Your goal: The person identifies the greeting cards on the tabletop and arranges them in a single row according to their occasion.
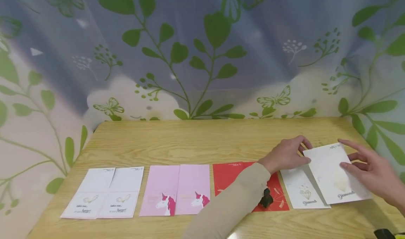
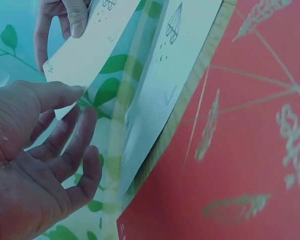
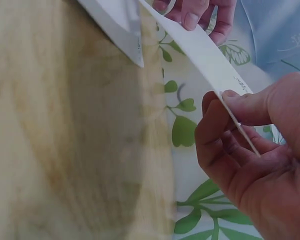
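Raised at a tilt over the right end of the table is a white card (image 1: 329,172) printed with a gold diamond and the word "Diamonds". My right hand (image 1: 374,174) pinches its right edge, thumb on the printed face and fingers behind. At the upper left corner, my left hand (image 1: 286,153) pinches the same card between thumb and fingers, as the left wrist view also shows at the card's (image 2: 82,62) corner. A matching white diamond card (image 1: 305,193) lies flat beneath, partly covered by the raised one.
To the left lie red cards (image 1: 224,174), partly hidden by my left sleeve (image 1: 234,203). Two pink unicorn cards (image 1: 162,182) and two white "heart" cards (image 1: 91,193) continue the row on the wooden table (image 1: 190,140). A leaf-patterned curtain (image 1: 196,73) hangs behind.
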`<state>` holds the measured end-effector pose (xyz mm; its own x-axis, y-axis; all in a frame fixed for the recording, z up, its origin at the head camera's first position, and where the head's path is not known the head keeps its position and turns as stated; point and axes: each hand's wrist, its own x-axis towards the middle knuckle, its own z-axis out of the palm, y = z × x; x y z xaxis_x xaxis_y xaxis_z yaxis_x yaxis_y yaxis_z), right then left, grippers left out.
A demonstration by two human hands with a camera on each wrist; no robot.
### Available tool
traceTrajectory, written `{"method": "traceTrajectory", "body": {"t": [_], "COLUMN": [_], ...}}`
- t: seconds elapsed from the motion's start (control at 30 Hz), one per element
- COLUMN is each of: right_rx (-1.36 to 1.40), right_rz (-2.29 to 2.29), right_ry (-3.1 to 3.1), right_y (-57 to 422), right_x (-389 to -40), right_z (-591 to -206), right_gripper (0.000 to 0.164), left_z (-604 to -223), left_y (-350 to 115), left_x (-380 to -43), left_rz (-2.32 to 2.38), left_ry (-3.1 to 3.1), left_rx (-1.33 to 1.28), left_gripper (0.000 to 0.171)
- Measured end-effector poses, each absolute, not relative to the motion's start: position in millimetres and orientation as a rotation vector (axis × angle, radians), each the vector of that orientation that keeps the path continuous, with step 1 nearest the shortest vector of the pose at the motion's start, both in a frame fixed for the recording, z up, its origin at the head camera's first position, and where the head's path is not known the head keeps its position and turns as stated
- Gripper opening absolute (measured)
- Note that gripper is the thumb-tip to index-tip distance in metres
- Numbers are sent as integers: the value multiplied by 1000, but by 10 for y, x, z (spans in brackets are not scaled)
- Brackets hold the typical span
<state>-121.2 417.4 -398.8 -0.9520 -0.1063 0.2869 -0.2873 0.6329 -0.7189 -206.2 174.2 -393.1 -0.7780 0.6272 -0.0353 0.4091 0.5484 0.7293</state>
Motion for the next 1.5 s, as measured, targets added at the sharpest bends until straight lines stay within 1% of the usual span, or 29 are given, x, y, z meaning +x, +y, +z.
{"method": "traceTrajectory", "body": {"t": [0.17,0.4,0.57,0.67,0.87,1.03,1.4,1.5], "right_rx": [299,211,210,197,186,211,139,157], "right_rz": [1157,1138,949,783,469,350,350,335], "right_ry": [-2658,-2715,-2784,-2855,-2972,-2998,-3164,-3168], "right_y": [4180,4341,4411,4403,4389,4371,4318,4313], "right_x": [-1177,-1149,-1205,-1249,-1309,-1327,-1395,-1398], "right_z": [-4026,-4118,-4172,-4170,-4144,-4154,-4141,-4155], "right_gripper": [76,76,74,71,67,65,55,56], "left_z": [-3905,-3836,-3788,-3794,-3859,-3874,-3893,-3894], "left_y": [1746,1699,1713,1719,1713,1715,1699,1694], "left_x": [-2038,-1946,-1841,-1802,-1772,-1779,-1796,-1799], "left_rz": [890,449,212,119,89,93,115,117], "left_ry": [2560,2688,2673,2661,2655,2651,2647,2646], "left_rx": [863,917,952,946,930,921,904,890], "left_gripper": [33,39,48,49,48,48,48,47]}}
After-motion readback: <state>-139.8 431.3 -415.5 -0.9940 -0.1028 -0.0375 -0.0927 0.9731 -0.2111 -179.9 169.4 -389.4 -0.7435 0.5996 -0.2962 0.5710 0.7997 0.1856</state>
